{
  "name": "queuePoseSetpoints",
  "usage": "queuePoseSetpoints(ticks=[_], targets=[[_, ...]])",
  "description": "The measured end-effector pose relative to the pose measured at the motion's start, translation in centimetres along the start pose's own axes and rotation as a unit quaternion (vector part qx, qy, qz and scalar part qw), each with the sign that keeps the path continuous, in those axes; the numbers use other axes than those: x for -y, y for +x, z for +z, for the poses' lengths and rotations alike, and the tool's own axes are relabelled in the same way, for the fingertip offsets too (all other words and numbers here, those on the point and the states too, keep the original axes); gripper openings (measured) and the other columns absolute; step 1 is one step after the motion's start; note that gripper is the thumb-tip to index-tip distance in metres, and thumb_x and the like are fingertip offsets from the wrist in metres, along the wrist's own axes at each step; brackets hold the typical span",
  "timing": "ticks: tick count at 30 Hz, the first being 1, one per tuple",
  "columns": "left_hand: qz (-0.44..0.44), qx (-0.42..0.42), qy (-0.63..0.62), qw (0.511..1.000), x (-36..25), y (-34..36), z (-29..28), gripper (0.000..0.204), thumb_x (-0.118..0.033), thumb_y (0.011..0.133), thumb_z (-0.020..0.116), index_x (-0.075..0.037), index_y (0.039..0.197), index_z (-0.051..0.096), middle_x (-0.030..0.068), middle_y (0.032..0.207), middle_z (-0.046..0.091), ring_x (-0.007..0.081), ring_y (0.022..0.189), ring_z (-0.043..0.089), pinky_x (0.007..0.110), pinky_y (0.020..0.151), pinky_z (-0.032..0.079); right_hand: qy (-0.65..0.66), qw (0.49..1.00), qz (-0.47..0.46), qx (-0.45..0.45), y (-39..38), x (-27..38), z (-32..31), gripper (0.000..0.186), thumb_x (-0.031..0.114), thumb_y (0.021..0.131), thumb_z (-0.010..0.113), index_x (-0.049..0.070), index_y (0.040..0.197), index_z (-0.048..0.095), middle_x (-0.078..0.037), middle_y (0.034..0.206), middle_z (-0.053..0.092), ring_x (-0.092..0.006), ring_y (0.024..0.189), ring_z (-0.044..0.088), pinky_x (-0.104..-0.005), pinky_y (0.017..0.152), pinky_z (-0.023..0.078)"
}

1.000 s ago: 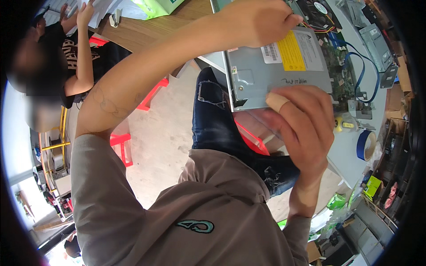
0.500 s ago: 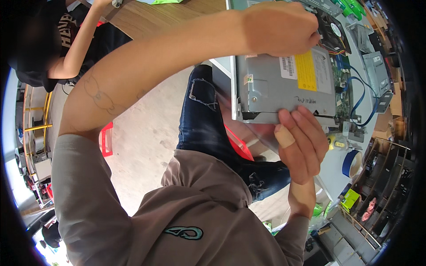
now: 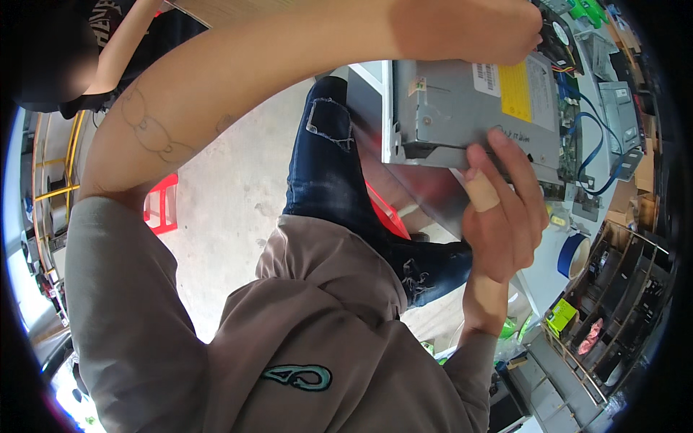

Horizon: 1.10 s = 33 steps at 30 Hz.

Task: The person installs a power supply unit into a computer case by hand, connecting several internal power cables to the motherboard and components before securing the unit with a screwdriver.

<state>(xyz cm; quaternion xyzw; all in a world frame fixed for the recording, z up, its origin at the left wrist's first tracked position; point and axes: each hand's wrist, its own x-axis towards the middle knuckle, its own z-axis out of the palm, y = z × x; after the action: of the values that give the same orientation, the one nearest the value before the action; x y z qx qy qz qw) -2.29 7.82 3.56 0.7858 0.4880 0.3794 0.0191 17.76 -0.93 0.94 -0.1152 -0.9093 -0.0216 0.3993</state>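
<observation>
I hold a flat grey metal drive (image 3: 447,115) with a yellow and a white label on its top, at the upper right. My left hand (image 3: 469,29) grips its far edge from above, the bare forearm crossing the top of the picture. My right hand (image 3: 505,209), with a plaster on one finger, grips its near edge from below. The drive hangs over the white table's edge (image 3: 541,267), beside an open computer board with blue cables (image 3: 588,144).
A roll of blue tape (image 3: 574,254) lies on the table at right. Racks with boxes and a green packet (image 3: 559,315) stand at lower right. Red stools (image 3: 162,206) stand on the concrete floor. Another person in a dark shirt (image 3: 108,36) sits at upper left.
The drive has shifted up and to the right in view as my head turned. My right hand slid lower along its near edge. Both hands keep their grip.
</observation>
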Motion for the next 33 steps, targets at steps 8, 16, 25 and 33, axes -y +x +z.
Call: queuePoseSetpoints(ticks=[8,16,25,33], targets=[[0.097,0.101,-0.064,0.988,-0.2,-0.3,-2.0,0.017,-0.013,0.082,0.061,0.001,0.074,0.066,0.0230,0.070,0.067,0.0398,0.072,0.067,0.046,0.063,0.055,-0.004,0.998,0.063,0.018,0.8,1.3,-0.3,0.029,0.004,0.078,0.073,-0.001,0.106,0.070,-0.013,0.102,0.074,-0.0309,0.102,0.071,-0.0441,0.088,0.059],[0.246,0.065,-0.025,0.967,2.2,-0.1,-0.3,0.019,-0.016,0.080,0.065,0.002,0.085,0.064,0.0203,0.077,0.066,0.0390,0.073,0.068,0.045,0.063,0.054,-0.011,0.998,0.062,-0.031,1.4,0.9,0.1,0.025,-0.009,0.070,0.069,-0.008,0.094,0.074,-0.016,0.088,0.074,-0.0316,0.090,0.073,-0.0421,0.084,0.060],[-0.049,0.127,0.059,0.989,-2.8,1.2,-2.2,0.032,-0.028,0.100,0.052,0.001,0.092,0.061,0.0255,0.081,0.064,0.0437,0.085,0.063,0.051,0.074,0.050,0.086,0.945,0.275,-0.152,-1.4,-1.6,-4.1,0.035,0.004,0.085,0.072,-0.004,0.117,0.064,-0.015,0.112,0.069,-0.0267,0.106,0.066,-0.0401,0.095,0.050],[-0.009,0.168,0.014,0.986,-4.4,1.1,-1.3,0.035,-0.029,0.102,0.049,0.000,0.118,0.059,0.0224,0.091,0.063,0.0405,0.088,0.063,0.047,0.076,0.050,0.267,0.819,0.476,-0.174,-3.6,-2.1,-4.7,0.054,-0.022,0.074,0.069,-0.008,0.125,0.056,-0.017,0.117,0.066,-0.0241,0.102,0.067,-0.0350,0.091,0.055]])
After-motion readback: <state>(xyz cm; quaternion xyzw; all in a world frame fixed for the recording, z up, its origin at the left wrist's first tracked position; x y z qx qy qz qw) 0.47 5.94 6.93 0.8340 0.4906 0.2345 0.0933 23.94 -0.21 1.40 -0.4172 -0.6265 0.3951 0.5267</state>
